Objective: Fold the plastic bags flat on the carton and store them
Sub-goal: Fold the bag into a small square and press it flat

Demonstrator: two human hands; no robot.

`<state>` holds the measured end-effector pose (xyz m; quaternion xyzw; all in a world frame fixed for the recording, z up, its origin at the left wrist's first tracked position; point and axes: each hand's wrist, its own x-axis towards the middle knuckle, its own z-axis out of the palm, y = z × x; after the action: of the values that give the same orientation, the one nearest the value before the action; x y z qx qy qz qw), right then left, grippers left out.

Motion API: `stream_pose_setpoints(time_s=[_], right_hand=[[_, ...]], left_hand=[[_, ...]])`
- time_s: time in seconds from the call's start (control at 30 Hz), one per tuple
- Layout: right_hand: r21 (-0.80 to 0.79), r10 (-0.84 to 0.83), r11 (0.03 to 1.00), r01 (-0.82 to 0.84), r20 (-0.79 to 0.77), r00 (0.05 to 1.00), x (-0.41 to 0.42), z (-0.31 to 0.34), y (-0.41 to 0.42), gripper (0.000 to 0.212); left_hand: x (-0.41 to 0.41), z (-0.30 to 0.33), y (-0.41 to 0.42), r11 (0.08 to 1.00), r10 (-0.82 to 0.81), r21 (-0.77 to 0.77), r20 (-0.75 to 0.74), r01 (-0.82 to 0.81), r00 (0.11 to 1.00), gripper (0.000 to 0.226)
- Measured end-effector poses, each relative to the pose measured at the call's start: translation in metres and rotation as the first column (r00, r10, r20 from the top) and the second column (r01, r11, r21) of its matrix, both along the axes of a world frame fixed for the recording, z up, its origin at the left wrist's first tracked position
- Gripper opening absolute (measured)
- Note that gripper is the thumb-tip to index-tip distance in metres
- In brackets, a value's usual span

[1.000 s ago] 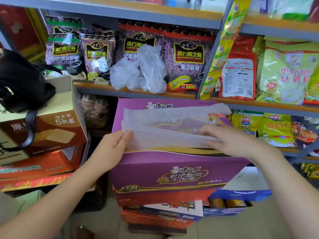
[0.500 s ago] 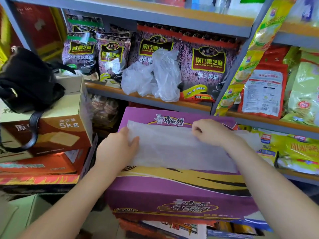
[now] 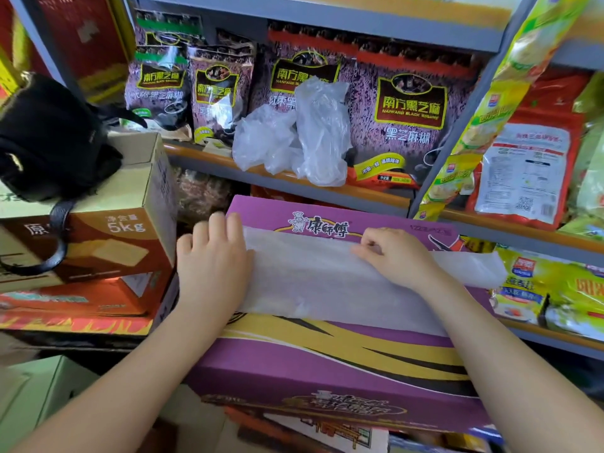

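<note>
Shop shelves behind, bag lying flat across carton top, overhanging right edge, left hand pressing its left end flat, right hand pinching far edge, crumpled bags sitting on shelf.

1 flat bag, 1 purple carton, 2 hands, 1 black handbag.

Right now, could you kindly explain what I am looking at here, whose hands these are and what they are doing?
No machine here: a person wears a camera on the head, looking down at their own bare hands. A purple carton serves as the work surface, with a flattened translucent plastic bag on it. The left hand presses the bag's left end flat; the right hand pinches its upper edge with curled fingers. More crumpled plastic bags wait on the shelf behind.
</note>
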<state>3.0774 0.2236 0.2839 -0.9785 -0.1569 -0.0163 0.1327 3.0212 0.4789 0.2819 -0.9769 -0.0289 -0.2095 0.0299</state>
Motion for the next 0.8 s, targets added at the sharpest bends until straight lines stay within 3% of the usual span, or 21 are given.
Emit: stream_pose_setpoints(time_s=[0.1, 0.17, 0.3, 0.5, 0.63, 0.7, 0.8], right_hand=[[-0.019, 0.006, 1.0, -0.005, 0.023, 1.0, 0.001, -0.001, 0.0, 0.03], [-0.042, 0.015, 0.999, -0.014, 0.022, 1.0, 0.003, 0.0, 0.001, 0.032], [-0.187, -0.008, 0.982, 0.017, 0.05, 0.999, 0.002, 0.0, 0.004, 0.031], [-0.419, -0.1, 0.891, 0.176, 0.197, 0.975, 0.001, 0.002, -0.006, 0.039], [-0.414, -0.23, 0.865, 0.283, 0.175, 0.957, -0.007, 0.013, 0.001, 0.037], [-0.316, -0.143, 0.928, 0.198, 0.192, 0.971, -0.02, 0.021, 0.018, 0.039], [-0.178, 0.132, 0.977, -0.119, 0.069, 0.989, -0.046, 0.017, 0.051, 0.053]], left_hand=[[0.0, -0.005, -0.017, 0.945, -0.328, 0.029, 0.043, 0.327, 0.944, 0.035], [-0.001, -0.014, -0.025, 0.895, -0.447, -0.039, -0.078, 0.445, 0.891, 0.049], [-0.003, -0.015, -0.021, 0.9, -0.436, -0.185, -0.33, 0.396, 0.837, 0.108], [-0.005, -0.012, -0.014, 0.937, -0.348, -0.18, -0.422, 0.299, 0.837, 0.126], [-0.003, -0.013, -0.012, 0.948, -0.317, -0.174, -0.424, 0.267, 0.848, 0.134], [-0.003, -0.012, -0.012, 0.946, -0.321, -0.181, -0.432, 0.267, 0.843, 0.136], [-0.003, -0.011, -0.014, 0.946, -0.321, -0.187, -0.44, 0.263, 0.839, 0.14]])
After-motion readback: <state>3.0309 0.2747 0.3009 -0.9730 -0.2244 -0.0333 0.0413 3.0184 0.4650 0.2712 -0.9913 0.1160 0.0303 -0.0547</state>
